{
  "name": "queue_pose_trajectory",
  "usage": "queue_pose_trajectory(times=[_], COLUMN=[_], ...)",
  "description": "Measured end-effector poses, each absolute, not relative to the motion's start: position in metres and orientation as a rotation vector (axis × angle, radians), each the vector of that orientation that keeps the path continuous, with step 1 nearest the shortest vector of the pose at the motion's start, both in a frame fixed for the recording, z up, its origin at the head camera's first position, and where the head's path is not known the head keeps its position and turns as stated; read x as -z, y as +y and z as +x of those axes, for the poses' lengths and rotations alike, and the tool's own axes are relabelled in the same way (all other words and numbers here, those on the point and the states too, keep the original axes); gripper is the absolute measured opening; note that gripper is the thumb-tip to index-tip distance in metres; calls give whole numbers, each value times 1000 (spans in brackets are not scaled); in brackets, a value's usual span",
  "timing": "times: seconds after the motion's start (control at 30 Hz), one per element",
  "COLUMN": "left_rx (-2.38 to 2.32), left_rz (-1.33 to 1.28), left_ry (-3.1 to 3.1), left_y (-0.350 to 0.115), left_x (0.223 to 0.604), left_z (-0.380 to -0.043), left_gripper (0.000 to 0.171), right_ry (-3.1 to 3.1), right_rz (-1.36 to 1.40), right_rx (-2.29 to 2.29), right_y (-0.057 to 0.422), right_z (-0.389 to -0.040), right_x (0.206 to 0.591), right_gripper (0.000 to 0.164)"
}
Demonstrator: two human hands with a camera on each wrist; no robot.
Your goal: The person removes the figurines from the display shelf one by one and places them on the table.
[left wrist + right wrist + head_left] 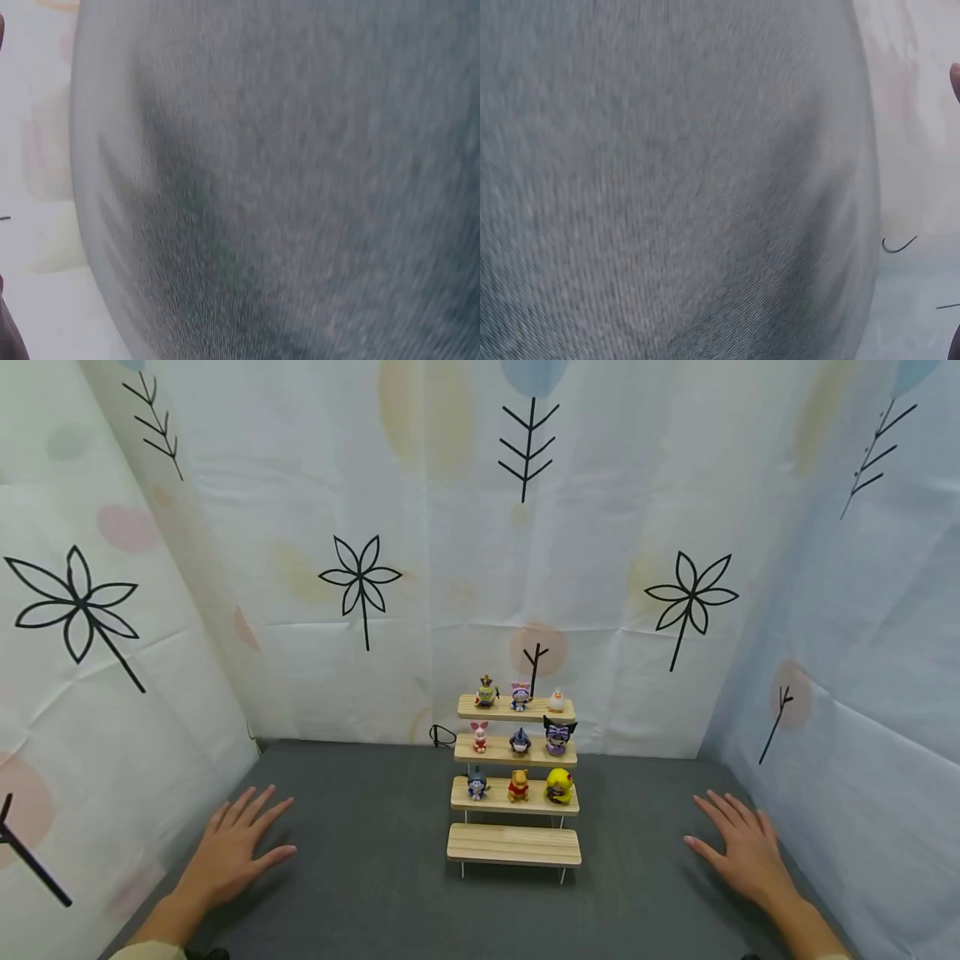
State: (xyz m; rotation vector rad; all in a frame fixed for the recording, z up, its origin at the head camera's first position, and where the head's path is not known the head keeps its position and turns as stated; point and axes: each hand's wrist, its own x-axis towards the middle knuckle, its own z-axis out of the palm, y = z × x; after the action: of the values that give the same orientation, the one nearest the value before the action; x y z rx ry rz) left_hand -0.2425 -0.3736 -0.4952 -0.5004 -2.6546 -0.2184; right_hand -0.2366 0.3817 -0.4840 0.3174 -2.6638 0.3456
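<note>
Left hand [228, 857] and right hand [741, 850] splayed, each grip spread wide and holding nothing over the grey desk [360, 860]! Between them, well apart from both, stands the wooden rack [513, 843], nine figurines [520, 742] lined along its upper levels.

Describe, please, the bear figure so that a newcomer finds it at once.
On the dark table stands a wooden rack with four shelves. On the second shelf from the bottom, the bear stands in the middle. Its red shirt sets it apart from the bluish figure at left and yellow figure at right.
</note>
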Motion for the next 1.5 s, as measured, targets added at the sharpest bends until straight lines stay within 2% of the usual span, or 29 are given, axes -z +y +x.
queue_pose_trajectory(times=[0.3, 0.67, 1.5], left_rx=[337, 418, 963], left_rz=[-559, -653, -724], left_ry=[-2552, -2424, -2179], left_y=[-359, -329, -256], left_x=[490, 471, 449], left_z=[-240, -231, -216], left_gripper=[66, 49, 34], right_ry=[-2476, -2261, -1969], right_rz=[434, 531, 644], right_rx=[-483, -630, -794], right_y=[365, 335, 271], right_z=[-229, -222, -221], right_x=[471, 453, 428], right_gripper=[66, 59, 36])
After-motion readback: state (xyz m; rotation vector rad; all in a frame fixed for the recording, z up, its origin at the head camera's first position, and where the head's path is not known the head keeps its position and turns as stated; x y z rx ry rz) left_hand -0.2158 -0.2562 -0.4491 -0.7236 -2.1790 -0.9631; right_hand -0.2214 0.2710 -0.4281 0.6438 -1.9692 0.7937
